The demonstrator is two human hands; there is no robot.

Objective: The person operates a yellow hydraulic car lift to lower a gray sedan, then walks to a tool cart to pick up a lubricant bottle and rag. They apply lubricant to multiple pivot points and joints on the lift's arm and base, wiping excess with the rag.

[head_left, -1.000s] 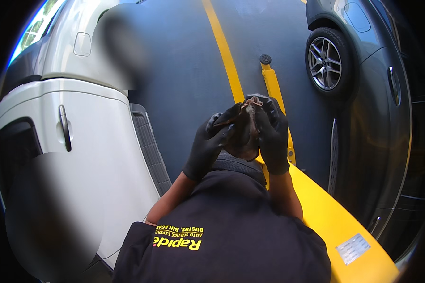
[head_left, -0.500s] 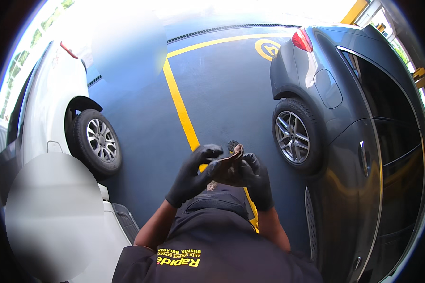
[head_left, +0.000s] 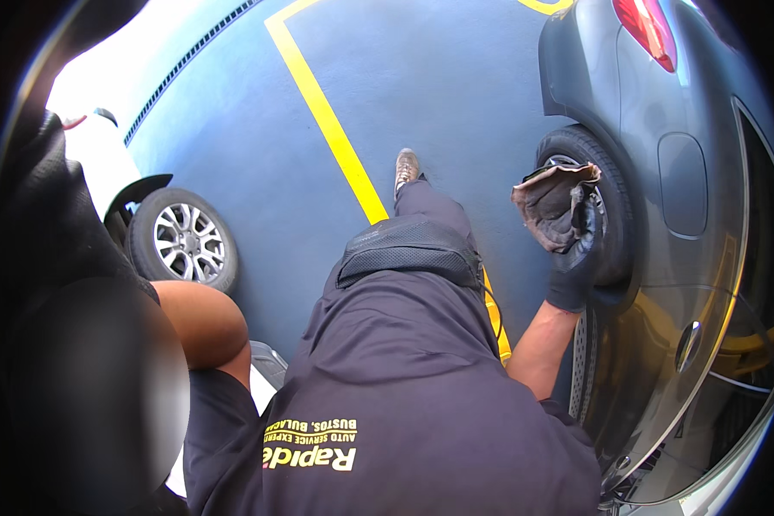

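One hand (head_left: pixel 580 254) on cloth (head_left: pixel 545 205), formerly two

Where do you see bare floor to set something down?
Two bare patches of floor: between the yellow line and grey car, beyond the shoe; and between that line and the white vehicle's wheel. It is crowded at right, where the brown cloth in the right hand overlaps the grey car's wheel in view.

Right hand (head_left: pixel 581 251): black-gloved, we grip a crumpled brown cloth (head_left: pixel 552 208) with it, overlapping the grey car (head_left: pixel 662 258)'s wheel (head_left: pixel 617 198) from our view.
Left hand (head_left: pixel 56 215): raised close to us, too dark to read.
Far left: white car (head_left: pixel 103 155).
Floor (head_left: pixel 482 112): blue, our shoe (head_left: pixel 406 168) right of a yellow line (head_left: pixel 328 116).
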